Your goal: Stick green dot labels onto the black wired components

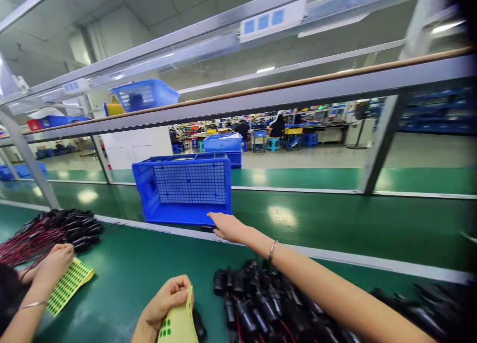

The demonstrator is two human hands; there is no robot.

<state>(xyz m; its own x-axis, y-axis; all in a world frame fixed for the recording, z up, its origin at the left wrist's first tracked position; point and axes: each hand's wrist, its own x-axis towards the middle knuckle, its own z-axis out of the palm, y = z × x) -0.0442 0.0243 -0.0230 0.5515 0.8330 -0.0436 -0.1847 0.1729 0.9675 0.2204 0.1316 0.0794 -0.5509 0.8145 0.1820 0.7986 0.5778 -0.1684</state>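
My right hand reaches forward across the green bench, fingers stretched out, fingertips at the lower right edge of a blue plastic crate on the conveyor. A small dark thing lies just under the fingertips; I cannot tell what it is. My left hand is close to me and grips a yellow sticker sheet with green dots. A pile of black cylindrical parts with red and black wires lies under my right forearm.
At the left a co-worker's hand rests on another sheet of green stickers, beside a heap of black parts with red wires. Blue bins stand on the upper shelf. More crates and people sit at far benches.
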